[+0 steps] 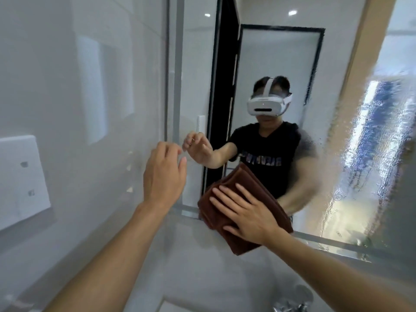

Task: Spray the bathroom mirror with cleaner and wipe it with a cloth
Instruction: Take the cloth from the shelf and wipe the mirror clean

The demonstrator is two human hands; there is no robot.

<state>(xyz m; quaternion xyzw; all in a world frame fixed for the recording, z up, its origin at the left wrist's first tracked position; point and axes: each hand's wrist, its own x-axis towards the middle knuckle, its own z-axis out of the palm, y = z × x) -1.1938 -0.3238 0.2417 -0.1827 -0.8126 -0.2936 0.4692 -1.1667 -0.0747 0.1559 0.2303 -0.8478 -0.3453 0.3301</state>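
The bathroom mirror (281,64) fills the upper right, with wet streaks and droplets over its right part. A folded brown cloth (227,233) lies against the mirror's lower left corner and overhangs the frame onto the wall. My right hand (245,210) presses flat on the cloth with its fingers straight and spread. My left hand (164,174) is raised in front of the mirror's left edge, fingers loosely curled, holding nothing. No spray bottle is in view.
A white tiled wall (90,86) runs along the left, bearing a white switch plate (20,179). Below, the rim of a white basin (180,305) and a chrome tap (292,305) show at the bottom. The mirror reflects a person wearing a headset.
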